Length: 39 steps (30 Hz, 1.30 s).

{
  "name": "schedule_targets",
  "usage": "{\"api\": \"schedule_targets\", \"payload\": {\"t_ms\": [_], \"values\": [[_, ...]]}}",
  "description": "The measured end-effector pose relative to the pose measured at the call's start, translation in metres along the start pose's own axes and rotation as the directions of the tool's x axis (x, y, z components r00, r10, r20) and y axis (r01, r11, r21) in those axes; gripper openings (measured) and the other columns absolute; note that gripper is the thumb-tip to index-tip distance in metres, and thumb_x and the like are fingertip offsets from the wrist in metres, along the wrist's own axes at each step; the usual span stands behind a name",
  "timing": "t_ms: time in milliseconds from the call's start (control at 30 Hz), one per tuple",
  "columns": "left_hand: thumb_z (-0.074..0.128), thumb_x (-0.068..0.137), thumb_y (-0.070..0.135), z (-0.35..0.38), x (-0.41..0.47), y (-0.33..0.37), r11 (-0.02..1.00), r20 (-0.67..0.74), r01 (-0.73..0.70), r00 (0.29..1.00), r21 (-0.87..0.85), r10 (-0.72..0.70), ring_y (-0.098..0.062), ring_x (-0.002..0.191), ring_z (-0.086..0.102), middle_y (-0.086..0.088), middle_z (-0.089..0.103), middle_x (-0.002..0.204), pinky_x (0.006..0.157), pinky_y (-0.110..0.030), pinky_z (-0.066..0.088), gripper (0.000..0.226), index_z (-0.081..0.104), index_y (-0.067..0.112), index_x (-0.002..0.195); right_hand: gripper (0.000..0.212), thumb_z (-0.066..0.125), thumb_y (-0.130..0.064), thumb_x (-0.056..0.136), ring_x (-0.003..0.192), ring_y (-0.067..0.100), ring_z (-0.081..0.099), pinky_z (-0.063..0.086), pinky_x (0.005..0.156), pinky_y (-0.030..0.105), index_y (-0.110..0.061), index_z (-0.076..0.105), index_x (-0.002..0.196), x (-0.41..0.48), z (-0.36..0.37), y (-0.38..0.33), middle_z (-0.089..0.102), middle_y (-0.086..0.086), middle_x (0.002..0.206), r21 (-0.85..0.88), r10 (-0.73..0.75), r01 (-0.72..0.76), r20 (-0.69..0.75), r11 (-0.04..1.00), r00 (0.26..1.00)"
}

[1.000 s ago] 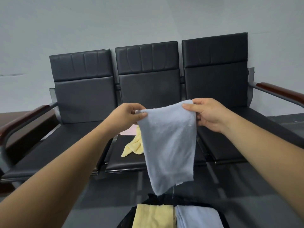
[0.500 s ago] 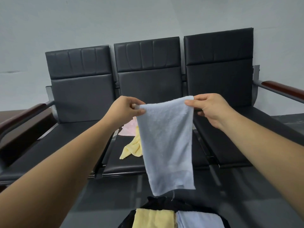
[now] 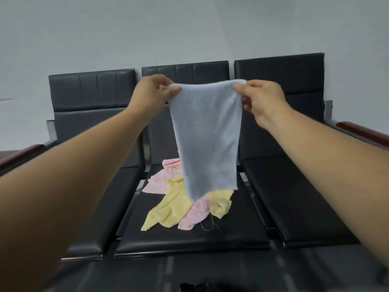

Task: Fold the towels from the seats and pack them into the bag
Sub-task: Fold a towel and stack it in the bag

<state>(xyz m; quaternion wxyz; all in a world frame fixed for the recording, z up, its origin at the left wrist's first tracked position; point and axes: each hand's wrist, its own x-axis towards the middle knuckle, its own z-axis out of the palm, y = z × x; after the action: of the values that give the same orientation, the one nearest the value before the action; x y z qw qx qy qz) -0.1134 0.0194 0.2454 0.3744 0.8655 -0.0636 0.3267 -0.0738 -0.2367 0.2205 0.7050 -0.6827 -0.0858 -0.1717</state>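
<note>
Here the blue towel (image 3: pixel 207 135) hangs in the air before the backrest of the middle seat (image 3: pixel 189 239), held by its two top corners. The left hand (image 3: pixel 154 92) pinches the top left corner between thumb and curled fingers, its grip clamped on the cloth. The right hand (image 3: pixel 261 100) pinches the top right corner, its grip likewise clamped, thumb on the near face. Between the two grips the top edge runs roughly level, bowed slightly upward.

The towel's long axis stands straight up and down. The cloth narrows downward, its lower edge slants, and its lowest corner points down at a heap on the middle seat; whether it touches the heap cannot be told.

The heap lies between the seat's back edge and its middle. A crumpled yellow towel (image 3: pixel 168 207) spreads toward the front left corner, a pink towel (image 3: pixel 156 183) lies behind it near the back edge, and a pink fold (image 3: pixel 196 213) rests amid the yellow.
</note>
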Motion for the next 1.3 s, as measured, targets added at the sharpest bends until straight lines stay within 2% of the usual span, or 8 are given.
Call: {"api": "schedule_targets", "payload": {"t_ms": [167, 333, 500, 567, 667, 900, 1200, 1300], "values": [[0.067, 0.097, 0.036, 0.011, -0.024, -0.017, 1.0, 0.086, -0.012, 0.996, 0.006, 0.011, -0.001, 0.059, 0.045, 0.007, 0.057, 0.079, 0.051, -0.017, 0.037, 0.015, 0.062, 0.022, 0.098, 0.021, 0.077, -0.025, 0.09, 0.103, 0.017, 0.071, 0.057, 0.095, 0.035, -0.015, 0.076, 0.107, -0.026, -0.01, 0.02, 0.077, 0.001, 0.105, -0.066, 0.005, -0.002, 0.053, 0.998, 0.999], [0.073, 0.094, 0.023, 0.028, -0.088, -0.06, 0.995, 0.5, 0.095, 0.864, -0.035, -0.065, 0.004, 0.059, 0.056, 0.01, 0.064, 0.069, 0.066, -0.021, 0.046, 0.011, 0.066, 0.016, 0.09, 0.016, 0.078, -0.013, 0.087, 0.099, 0.033, 0.071, 0.057, 0.093, 0.04, 0.002, 0.072, 0.091, -0.077, -0.034, 0.082, 0.076, 0.016, 0.094, -0.153, 0.163, -0.136, 0.178, 0.979, 0.971], [0.072, 0.093, 0.014, 0.046, -0.151, -0.103, 0.879, 0.858, 0.476, 0.445, 0.015, -0.256, -0.022, 0.08, 0.073, -0.009, 0.072, 0.084, 0.083, -0.036, 0.061, 0.011, 0.066, 0.006, 0.098, 0.011, 0.072, -0.001, 0.089, 0.088, 0.027, 0.072, 0.06, 0.079, 0.041, 0.002, 0.068, 0.099, -0.124, -0.048, 0.139, 0.076, 0.013, 0.097, -0.324, 0.696, -0.615, 0.343, 0.718, 0.631], [0.074, 0.092, 0.015, 0.059, -0.17, -0.116, 0.853, 0.875, 0.516, 0.376, 0.074, -0.304, -0.029, 0.09, 0.075, -0.012, 0.075, 0.09, 0.09, -0.042, 0.06, 0.014, 0.067, 0.007, 0.1, 0.021, 0.072, 0.002, 0.087, 0.093, 0.027, 0.075, 0.059, 0.08, 0.042, 0.001, 0.07, 0.108, -0.136, -0.048, 0.161, 0.078, 0.013, 0.102, -0.385, 0.813, -0.716, 0.306, 0.582, 0.496], [0.076, 0.092, 0.018, 0.079, -0.184, -0.13, 0.859, 0.793, 0.507, 0.493, 0.072, -0.357, -0.022, 0.082, 0.074, -0.006, 0.073, 0.082, 0.087, -0.042, 0.062, 0.011, 0.069, 0.009, 0.094, 0.029, 0.074, 0.003, 0.086, 0.101, 0.03, 0.074, 0.06, 0.084, 0.043, 0.001, 0.07, 0.114, -0.14, -0.044, 0.18, 0.077, 0.014, 0.106, -0.384, 0.834, -0.741, 0.268, 0.551, 0.482], [0.077, 0.072, 0.042, 0.126, -0.159, -0.157, 0.846, 0.413, 0.531, 0.781, -0.043, -0.468, -0.032, 0.088, 0.072, -0.012, 0.072, 0.083, 0.089, -0.053, 0.058, 0.035, 0.066, 0.011, 0.085, 0.016, 0.075, -0.006, 0.09, 0.103, 0.032, 0.073, 0.062, 0.085, 0.042, 0.006, 0.071, 0.1, -0.103, -0.019, 0.216, 0.075, 0.019, 0.107, -0.232, 0.572, -0.545, 0.063, 0.806, 0.818], [0.076, 0.089, 0.034, 0.193, -0.132, -0.197, 0.744, 0.314, 0.659, 0.734, -0.116, -0.602, -0.019, 0.083, 0.057, -0.002, 0.063, 0.095, 0.065, -0.03, 0.047, 0.024, 0.065, 0.016, 0.098, 0.017, 0.076, -0.013, 0.09, 0.096, 0.036, 0.07, 0.058, 0.092, 0.052, 0.0, 0.072, 0.1, -0.075, 0.009, 0.289, 0.071, 0.024, 0.107, -0.36, 0.455, -0.458, -0.099, 0.813, 0.885], [0.076, 0.087, 0.047, 0.198, -0.137, -0.204, 0.683, 0.447, 0.73, 0.612, -0.003, -0.652, -0.02, 0.08, 0.055, -0.001, 0.055, 0.096, 0.065, -0.028, 0.042, 0.044, 0.055, 0.015, 0.109, 0.023, 0.073, -0.015, 0.087, 0.085, 0.041, 0.069, 0.059, 0.078, 0.047, 0.006, 0.066, 0.088, -0.074, 0.009, 0.3, 0.069, 0.029, 0.097, -0.456, 0.534, -0.486, -0.027, 0.746, 0.845]]}}
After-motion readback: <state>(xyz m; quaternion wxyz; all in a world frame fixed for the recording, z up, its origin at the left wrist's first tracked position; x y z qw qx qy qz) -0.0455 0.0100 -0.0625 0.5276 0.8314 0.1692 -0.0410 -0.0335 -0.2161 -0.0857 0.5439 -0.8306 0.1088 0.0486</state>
